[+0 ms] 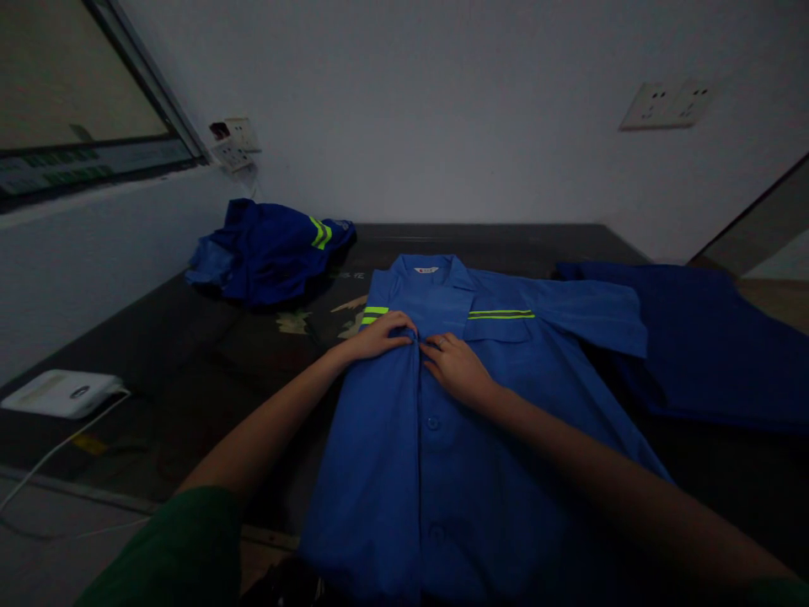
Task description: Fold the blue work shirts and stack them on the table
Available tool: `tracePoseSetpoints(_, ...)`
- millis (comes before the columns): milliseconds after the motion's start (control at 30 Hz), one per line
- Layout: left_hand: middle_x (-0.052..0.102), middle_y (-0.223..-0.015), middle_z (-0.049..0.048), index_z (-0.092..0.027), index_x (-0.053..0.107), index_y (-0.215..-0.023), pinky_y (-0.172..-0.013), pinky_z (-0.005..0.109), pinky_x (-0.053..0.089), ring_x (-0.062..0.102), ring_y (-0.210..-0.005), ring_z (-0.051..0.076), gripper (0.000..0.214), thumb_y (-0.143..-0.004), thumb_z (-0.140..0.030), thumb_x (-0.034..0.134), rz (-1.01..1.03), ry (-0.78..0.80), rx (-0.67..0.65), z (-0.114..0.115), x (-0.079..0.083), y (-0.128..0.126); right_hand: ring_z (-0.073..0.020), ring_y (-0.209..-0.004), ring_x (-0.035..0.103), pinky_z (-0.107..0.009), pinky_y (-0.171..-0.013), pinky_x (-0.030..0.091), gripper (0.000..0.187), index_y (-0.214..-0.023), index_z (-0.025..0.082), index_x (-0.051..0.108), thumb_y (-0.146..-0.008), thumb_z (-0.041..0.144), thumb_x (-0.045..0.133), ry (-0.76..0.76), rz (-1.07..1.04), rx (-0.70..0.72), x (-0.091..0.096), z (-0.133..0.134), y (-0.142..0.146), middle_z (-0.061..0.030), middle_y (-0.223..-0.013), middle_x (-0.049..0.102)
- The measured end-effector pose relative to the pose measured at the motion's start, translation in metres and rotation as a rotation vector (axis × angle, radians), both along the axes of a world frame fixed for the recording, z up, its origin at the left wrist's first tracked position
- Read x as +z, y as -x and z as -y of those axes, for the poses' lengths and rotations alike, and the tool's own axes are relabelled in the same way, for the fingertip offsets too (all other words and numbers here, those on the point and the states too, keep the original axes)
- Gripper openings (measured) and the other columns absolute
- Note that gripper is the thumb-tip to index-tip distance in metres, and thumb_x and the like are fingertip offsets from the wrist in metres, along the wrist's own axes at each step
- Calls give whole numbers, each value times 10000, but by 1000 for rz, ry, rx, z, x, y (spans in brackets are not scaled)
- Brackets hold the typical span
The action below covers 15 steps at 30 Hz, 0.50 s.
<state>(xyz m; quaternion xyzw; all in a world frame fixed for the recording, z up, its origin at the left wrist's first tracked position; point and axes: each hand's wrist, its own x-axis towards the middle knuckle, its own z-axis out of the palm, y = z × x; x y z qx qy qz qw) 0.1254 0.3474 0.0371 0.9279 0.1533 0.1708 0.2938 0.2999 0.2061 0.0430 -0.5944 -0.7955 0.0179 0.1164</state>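
A blue short-sleeved work shirt (pixel 506 405) with yellow-green stripes lies front up, collar away from me. Its right-hand sleeve is spread out; on the left the side is folded in or tucked under. My left hand (pixel 387 335) pinches the edge of the front opening below the collar. Facing it across the opening, my right hand (pixel 460 367) has its fingers closed at the same spot on the placket. Whatever sits between the fingertips is too small to make out. Down the placket, a button (pixel 433 423) shows below my hands.
A crumpled blue garment (pixel 271 253) with a reflective stripe lies at the back left. Dark blue folded cloth (pixel 714 346) is at the right. On the dark table (pixel 208 388), a white box-shaped device (pixel 66 394) with a cable sits left. Wall sockets (pixel 667 105) are behind.
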Motion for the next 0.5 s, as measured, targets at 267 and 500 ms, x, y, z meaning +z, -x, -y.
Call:
tracePoseSetpoints(267,582,-1055,61,-200,580,-1077,-905,377,433,534,-1009,228,280,-835,-318,661,19,-279,308,16,-5,-7,-234,-1108,519,-370,-979,404,272,-1107,163,701,-916,175,507,-14,-194,-35,-4,-10,-8,-108,-1174,633)
tracePoseSetpoints(500,593,-943,43,-201,606,-808,-841,364,450,545,-926,223,129,-850,-318,639,-76,-386,352,23,-10,-10,-174,-867,624,-268,-781,444,203,-1010,137,693,-876,132,541,60,-421,-133,9,-49,-5,-78,-965,699)
